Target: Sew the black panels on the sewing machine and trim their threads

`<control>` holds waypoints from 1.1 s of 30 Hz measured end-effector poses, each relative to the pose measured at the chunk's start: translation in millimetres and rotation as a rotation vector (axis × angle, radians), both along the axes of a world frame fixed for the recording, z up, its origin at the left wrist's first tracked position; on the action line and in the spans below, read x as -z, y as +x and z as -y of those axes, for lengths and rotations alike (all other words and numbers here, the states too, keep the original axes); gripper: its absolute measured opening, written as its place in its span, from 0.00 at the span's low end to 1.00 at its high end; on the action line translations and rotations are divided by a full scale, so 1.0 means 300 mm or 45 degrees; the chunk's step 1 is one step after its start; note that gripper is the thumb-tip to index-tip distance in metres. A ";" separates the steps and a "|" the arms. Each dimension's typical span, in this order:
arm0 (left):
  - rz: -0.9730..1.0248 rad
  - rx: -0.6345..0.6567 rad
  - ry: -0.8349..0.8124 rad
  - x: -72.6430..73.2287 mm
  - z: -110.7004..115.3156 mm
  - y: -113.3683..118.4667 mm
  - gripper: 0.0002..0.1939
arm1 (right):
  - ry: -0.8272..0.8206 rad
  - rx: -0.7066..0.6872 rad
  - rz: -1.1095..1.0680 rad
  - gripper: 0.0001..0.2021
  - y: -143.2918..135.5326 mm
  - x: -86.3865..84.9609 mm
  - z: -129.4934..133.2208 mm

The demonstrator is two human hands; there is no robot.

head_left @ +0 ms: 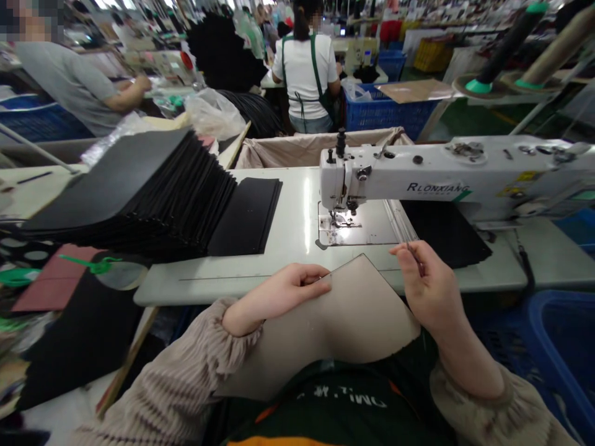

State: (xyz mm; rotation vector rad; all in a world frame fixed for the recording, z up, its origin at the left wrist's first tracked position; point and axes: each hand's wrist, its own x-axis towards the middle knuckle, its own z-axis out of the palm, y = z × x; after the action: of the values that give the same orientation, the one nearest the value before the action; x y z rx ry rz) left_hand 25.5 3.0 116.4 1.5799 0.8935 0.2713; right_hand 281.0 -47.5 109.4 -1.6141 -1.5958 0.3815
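Observation:
My left hand (292,291) is closed on the upper left edge of a beige sheet panel (357,310), thumb on top. The panel bends over my lap, one corner pointing towards the sewing machine (418,170). To the right of that corner, my right hand (432,285) is closed in a pinch. A small dark thing shows between its fingers, too little of it to name. Its fingertips are at the near end of several thin pale strips (402,223) lying on the machine bed; whether they touch is unclear. No cloth lies under the needle (333,217).
A tall stack of black panels (186,192) stands left, beside a smaller pile (248,214). More black panels (446,232) lie under the machine arm. A blue basket (562,310) is at right. Two people (307,80) work beyond the table.

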 end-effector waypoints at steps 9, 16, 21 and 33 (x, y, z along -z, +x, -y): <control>0.024 0.066 0.075 0.019 0.046 0.040 0.13 | -0.259 -0.419 0.409 0.12 -0.099 0.019 0.136; -0.052 0.142 0.128 0.018 0.055 0.050 0.14 | -0.140 -0.345 0.505 0.12 -0.102 0.057 0.134; -0.047 0.155 0.127 0.016 0.058 0.056 0.15 | -0.108 -0.331 0.521 0.12 -0.103 0.052 0.140; -0.043 0.217 0.120 0.016 0.062 0.082 0.16 | -0.091 -0.344 0.563 0.12 -0.086 0.062 0.146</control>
State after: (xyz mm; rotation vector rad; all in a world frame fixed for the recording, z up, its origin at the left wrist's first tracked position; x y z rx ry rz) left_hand 50.0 -15.5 111.7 1.7413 0.7759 0.1680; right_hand 255.4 -91.3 91.0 -1.6146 -2.1678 0.2299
